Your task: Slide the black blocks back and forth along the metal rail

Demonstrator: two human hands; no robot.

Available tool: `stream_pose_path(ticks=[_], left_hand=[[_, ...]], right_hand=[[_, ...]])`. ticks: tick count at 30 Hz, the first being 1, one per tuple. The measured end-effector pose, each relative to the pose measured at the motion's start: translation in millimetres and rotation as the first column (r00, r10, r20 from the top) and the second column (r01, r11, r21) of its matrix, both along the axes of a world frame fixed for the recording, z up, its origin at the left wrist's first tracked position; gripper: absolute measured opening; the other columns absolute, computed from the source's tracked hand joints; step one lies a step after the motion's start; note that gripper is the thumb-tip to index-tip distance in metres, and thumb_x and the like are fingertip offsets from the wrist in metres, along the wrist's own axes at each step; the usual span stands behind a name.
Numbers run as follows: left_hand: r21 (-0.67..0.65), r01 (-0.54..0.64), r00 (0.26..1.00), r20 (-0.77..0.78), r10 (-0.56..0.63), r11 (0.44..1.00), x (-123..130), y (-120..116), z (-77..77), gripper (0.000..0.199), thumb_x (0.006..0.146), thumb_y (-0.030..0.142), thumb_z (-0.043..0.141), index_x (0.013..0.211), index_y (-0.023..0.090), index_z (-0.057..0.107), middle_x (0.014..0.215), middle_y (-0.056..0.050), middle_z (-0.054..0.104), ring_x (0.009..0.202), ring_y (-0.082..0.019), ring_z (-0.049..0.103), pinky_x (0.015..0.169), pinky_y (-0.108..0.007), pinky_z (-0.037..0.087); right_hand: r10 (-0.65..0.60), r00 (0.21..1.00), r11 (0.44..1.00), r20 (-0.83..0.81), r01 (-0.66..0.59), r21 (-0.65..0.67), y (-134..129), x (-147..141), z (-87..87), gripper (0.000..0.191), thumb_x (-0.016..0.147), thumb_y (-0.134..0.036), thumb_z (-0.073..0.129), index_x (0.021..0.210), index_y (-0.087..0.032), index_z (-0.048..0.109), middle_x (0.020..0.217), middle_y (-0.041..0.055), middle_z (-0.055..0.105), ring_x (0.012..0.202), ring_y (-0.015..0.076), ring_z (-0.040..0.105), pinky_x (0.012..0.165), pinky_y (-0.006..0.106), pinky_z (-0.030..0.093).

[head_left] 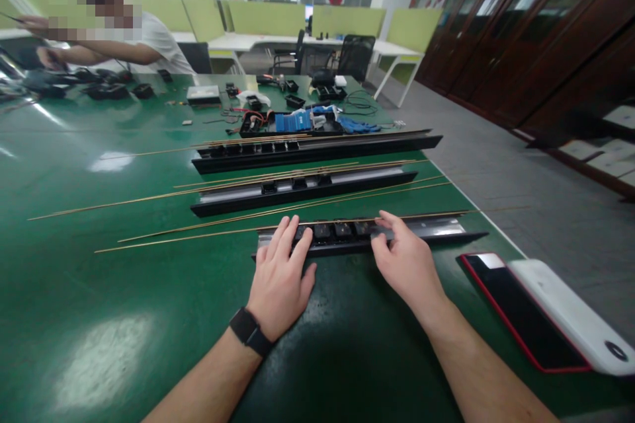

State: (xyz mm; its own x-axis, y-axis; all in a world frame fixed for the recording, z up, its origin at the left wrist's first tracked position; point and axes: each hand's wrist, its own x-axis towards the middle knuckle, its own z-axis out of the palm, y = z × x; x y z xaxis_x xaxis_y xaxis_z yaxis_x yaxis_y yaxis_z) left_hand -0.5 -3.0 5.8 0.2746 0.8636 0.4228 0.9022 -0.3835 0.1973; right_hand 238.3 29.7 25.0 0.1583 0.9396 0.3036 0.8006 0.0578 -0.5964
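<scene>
The left hand (282, 277) lies with fingers outstretched over the left part of the nearest black channel (342, 249); the right hand (407, 264) is partly curled at its right part — whether it pinches anything, I cannot tell. Dark blocks (342, 230) sit in the channel between them, and a thin rod (183, 240) runs left across the green bench (198, 317). Two similar channels (307, 195) lie farther off.

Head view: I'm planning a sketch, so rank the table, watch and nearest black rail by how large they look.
1. Table
2. Nearest black rail, partly behind the left hand and right hand
3. Watch
</scene>
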Motion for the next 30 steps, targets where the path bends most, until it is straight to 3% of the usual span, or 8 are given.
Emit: stream_pose_path(ticks=[6,12,19,26,30], left_hand=[[-0.006,-0.001,1.000,0.007,0.001,1.000,0.2,-0.2,0.8,0.056,0.096,0.023,0.061,0.151,0.019,0.051,0.168,-0.019,0.039,0.158,-0.036,0.035,0.108,-0.057,0.051],[0.002,-0.001,1.000,-0.010,0.001,1.000,-0.1,0.2,0.2,0.055,0.097,0.024,0.060,0.151,0.018,0.050,0.168,-0.018,0.039,0.158,-0.035,0.034,0.107,-0.058,0.052],[0.001,0.000,1.000,-0.004,0.000,1.000,0.2,-0.2,-0.1,0.055,0.097,0.023,0.059,0.151,0.019,0.050,0.168,-0.018,0.039,0.158,-0.035,0.034,0.107,-0.057,0.052],[-0.006,0.004,1.000,0.006,-0.004,1.000,-0.2,-0.4,0.3,0.056,0.097,0.023,0.059,0.152,0.019,0.049,0.168,-0.019,0.039,0.158,-0.035,0.034,0.108,-0.059,0.051],[-0.010,-0.002,1.000,-0.009,0.002,1.000,0.3,-0.5,1.5,0.055,0.097,0.023,0.059,0.151,0.018,0.050,0.168,-0.019,0.039,0.158,-0.036,0.034,0.106,-0.059,0.052]], right_hand=[[0.091,0.996,0.996,0.010,-0.091,-0.020,-4.8,-6.9,3.1,0.054,0.091,-0.027,0.053,0.143,-0.015,0.063,0.127,0.0119,0.076,0.093,0.0223,0.075,0.089,0.038,0.060],[0.016,1.000,1.000,-0.007,-0.016,-0.006,-1.4,-2.1,1.2,0.055,0.091,-0.026,0.053,0.145,-0.015,0.059,0.126,0.0116,0.076,0.092,0.0222,0.074,0.090,0.039,0.059],[0.099,0.995,0.995,-0.002,-0.099,-0.022,-4.5,-6.3,2.6,0.052,0.092,-0.028,0.053,0.141,-0.017,0.064,0.123,0.0103,0.077,0.095,0.0234,0.075,0.086,0.039,0.060],[0.010,1.000,1.000,-0.009,-0.010,-0.009,-1.1,-0.7,0.1,0.056,0.092,-0.027,0.053,0.146,-0.015,0.059,0.129,0.0113,0.075,0.097,0.0240,0.075,0.092,0.040,0.059],[0.056,0.998,0.998,0.007,-0.056,-0.017,-2.6,-2.9,1.5,0.051,0.092,-0.027,0.053,0.141,-0.017,0.065,0.125,0.0104,0.076,0.099,0.0248,0.075,0.092,0.041,0.059]])
